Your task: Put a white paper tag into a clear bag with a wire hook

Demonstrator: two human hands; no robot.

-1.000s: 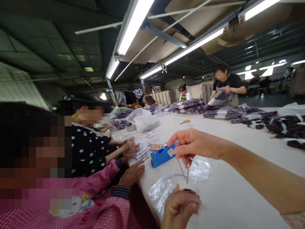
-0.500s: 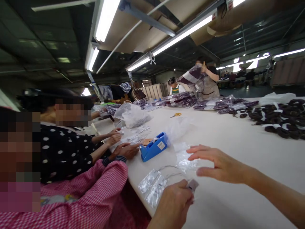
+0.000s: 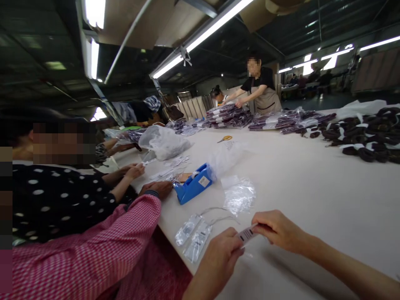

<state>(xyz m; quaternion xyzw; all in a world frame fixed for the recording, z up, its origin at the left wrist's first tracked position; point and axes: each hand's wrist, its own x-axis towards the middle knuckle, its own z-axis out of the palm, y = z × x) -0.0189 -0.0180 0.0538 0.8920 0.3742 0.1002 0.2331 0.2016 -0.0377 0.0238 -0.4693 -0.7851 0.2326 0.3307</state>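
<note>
barcode tag [image 3: 246,234] sits low over the near edge of the white table [image 3: 312,196], pinched at both ends between the person's two hands. it looks like a slip of thin card or sticker paper: very light, easily creased, probably best held by its short edges with fingertips so the printed face stays flat. the left hand [image 3: 220,255] curls over the tag's near end, thumb and forefinger closed on it, forearm rising from the bottom of the view. the right hand [image 3: 276,228] grips the far end with thumb on top, its bare arm stretching off to the lower right. just left of the hands lie two small clear packets [image 3: 193,236] with thin cords, beyond them a crinkled clear bag [image 3: 239,195] and a blue tape dispenser [image 3: 193,188]. a co-worker's pink checked sleeve [image 3: 103,246] rests at the table edge alongside.
</note>
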